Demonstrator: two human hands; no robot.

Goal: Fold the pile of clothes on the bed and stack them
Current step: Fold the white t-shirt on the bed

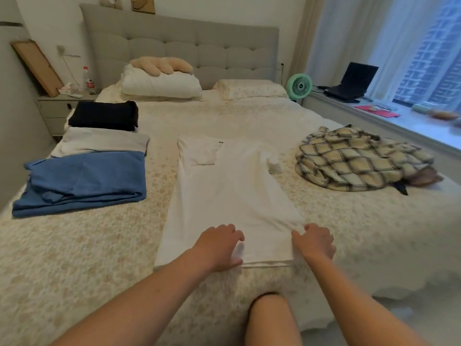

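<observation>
Now both hands, left hand and right hand, pinch the white T-shirt hem near the bed's front edge.

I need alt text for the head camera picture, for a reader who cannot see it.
Two bare hands, left hand and right hand, grip the near hem of a white shirt spread flat on a bed. Folded blue clothes lie to the left, a crumpled plaid shirt to the right.
</observation>
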